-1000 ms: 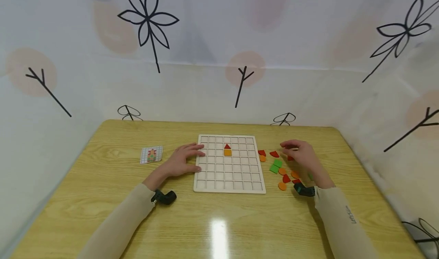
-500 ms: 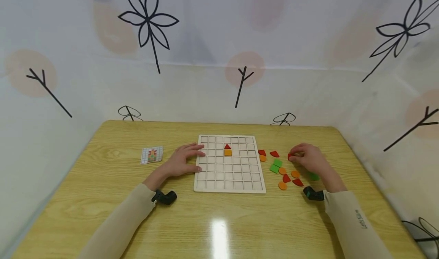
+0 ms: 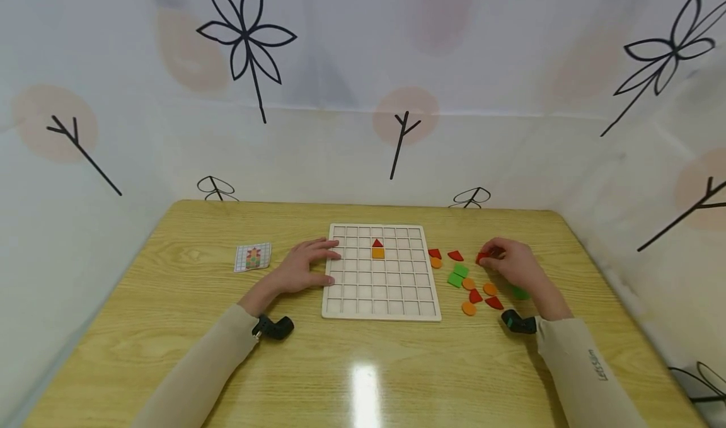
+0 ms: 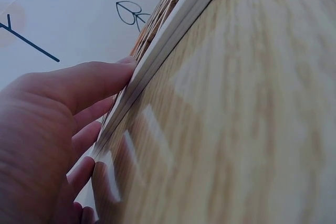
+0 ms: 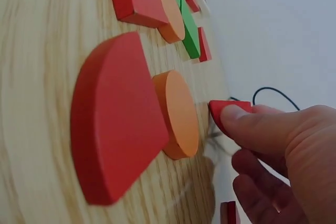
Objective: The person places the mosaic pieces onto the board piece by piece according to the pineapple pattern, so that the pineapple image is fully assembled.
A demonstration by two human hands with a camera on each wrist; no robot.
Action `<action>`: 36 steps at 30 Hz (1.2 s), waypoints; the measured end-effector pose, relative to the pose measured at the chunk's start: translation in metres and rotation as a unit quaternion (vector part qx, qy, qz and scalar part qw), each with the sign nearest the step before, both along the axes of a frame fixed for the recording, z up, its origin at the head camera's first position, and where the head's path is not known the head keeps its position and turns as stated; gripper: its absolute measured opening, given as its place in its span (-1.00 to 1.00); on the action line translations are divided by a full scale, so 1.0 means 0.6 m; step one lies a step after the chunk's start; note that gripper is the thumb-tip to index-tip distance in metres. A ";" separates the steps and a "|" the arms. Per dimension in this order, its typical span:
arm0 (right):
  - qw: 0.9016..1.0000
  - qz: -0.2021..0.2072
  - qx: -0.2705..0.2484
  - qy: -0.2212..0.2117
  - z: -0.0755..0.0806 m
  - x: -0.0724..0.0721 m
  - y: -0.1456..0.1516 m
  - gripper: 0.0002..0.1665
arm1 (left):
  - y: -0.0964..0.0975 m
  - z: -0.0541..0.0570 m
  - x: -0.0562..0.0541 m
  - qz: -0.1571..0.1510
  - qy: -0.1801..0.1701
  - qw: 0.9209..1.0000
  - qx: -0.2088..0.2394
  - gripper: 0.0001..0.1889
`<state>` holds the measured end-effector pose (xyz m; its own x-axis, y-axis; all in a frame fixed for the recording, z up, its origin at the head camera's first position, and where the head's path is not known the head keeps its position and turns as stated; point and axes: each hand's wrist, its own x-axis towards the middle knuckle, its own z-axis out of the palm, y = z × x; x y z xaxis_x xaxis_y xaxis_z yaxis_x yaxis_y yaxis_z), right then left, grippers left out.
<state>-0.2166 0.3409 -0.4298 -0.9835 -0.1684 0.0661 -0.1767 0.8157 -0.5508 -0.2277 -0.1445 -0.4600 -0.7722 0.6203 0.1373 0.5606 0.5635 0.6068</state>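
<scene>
A white grid board [image 3: 381,290] lies mid-table, with a red triangle [image 3: 377,243] directly above a yellow-orange square [image 3: 378,253] in its upper cells. My left hand [image 3: 300,268] rests at the board's left edge, fingers spread over the rim; in the left wrist view the thumb touches that edge. On the right, my right hand [image 3: 510,263] pinches a red quarter-circle piece [image 5: 233,108] between thumb and forefinger. The right wrist view shows the thumb covering part of it. Near that hand lie another red quarter-circle piece [image 5: 123,119] and an orange disc [image 5: 181,114].
Right of the board are scattered green squares [image 3: 455,280], several orange discs [image 3: 469,309] and further red pieces [image 3: 455,256]. Another green piece [image 3: 520,293] is partly hidden by the right wrist. Left of the left hand lies a small card [image 3: 253,257] printed with a coloured pattern.
My right hand has moved a little right and down from above the pieces and now pinches a red quarter-circle piece. The left hand keeps its place at the board.
</scene>
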 end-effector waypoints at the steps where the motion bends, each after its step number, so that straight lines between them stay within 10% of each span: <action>1: 1.000 -0.002 -0.002 0.003 0.000 0.001 0.000 -0.83 | 0.000 0.000 0.000 0.000 0.000 1.000 -0.001 -0.48; 36: 0.982 0.063 -0.177 -0.016 -0.020 -0.040 -0.234 -0.77 | 0.001 -0.005 -0.002 -0.002 0.005 1.000 0.006 -0.47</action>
